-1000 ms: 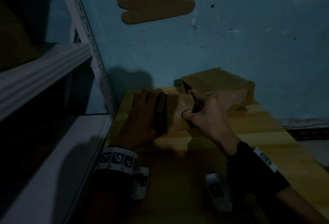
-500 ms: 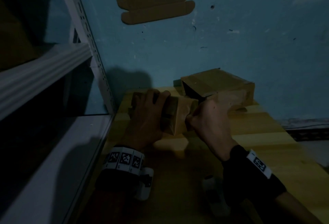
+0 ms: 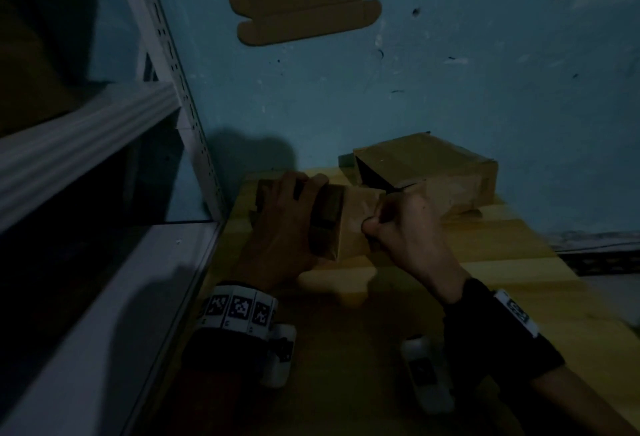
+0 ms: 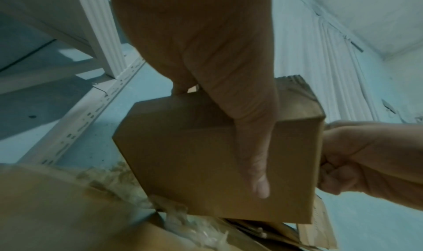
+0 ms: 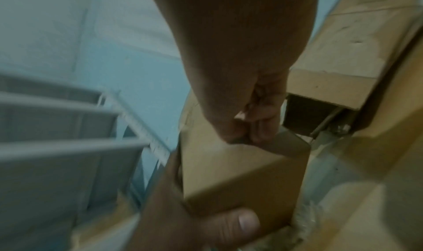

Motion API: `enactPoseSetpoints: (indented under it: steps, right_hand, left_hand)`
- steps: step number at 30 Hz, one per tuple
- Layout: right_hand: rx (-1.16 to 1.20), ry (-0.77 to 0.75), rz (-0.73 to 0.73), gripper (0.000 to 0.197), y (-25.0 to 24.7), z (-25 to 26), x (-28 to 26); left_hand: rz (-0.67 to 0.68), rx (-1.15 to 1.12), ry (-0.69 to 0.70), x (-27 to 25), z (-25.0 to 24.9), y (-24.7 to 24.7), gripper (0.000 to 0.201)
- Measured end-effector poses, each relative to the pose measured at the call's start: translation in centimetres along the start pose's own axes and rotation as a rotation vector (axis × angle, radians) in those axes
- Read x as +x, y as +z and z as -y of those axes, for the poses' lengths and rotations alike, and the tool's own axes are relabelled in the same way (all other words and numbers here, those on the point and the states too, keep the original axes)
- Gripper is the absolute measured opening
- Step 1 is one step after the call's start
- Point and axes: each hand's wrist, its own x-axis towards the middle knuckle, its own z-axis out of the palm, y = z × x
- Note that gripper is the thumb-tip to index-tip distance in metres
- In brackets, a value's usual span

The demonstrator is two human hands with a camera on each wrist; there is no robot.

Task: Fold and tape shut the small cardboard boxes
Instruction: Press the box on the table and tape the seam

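A plain brown box (image 3: pixel 349 224), apparently folded closed, is clasped by the left hand (image 3: pixel 284 227) while the right hand (image 3: pixel 405 227) pinches its right edge.

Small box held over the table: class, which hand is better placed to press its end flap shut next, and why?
Right, probably. The right hand already pinches the small box at its end, fingers curled on that edge, while the left hand grips the body, steadying it.
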Motion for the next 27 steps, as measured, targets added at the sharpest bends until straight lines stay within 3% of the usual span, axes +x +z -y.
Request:
enactPoseSetpoints:
  steps: [6, 11, 15, 18, 27]
  right_hand:
    - [0.314, -0.016, 0.099, 0.018, -1.2, -0.6, 0.6]
    - [0.389, -0.016, 0.164, 0.013, -2.1, -0.4, 0.4]
    - [0.425, -0.039, 0.192, 0.024, -2.4, -0.3, 0.3]
    - [0.434, -0.038, 0.195, 0.019, -2.3, -0.7, 0.6]
    - [0.507, -0.082, 0.241, 0.02, -2.6, -1.3, 0.9]
  left_hand:
    - [-0.007, -0.075, -0.018, -0.1, 1.4, -0.1, 0.092]
    - [-0.032, -0.168, 0.001, -0.4, 1.2, -0.6, 0.088]
    - [-0.042, -0.184, 0.035, -0.3, 1.0, -0.9, 0.088]
    - [-0.04, -0.205, 0.041, -0.3, 0.8, -1.0, 0.079]
    - [-0.039, -0.301, 0.007, -0.3, 1.3, -0.7, 0.105]
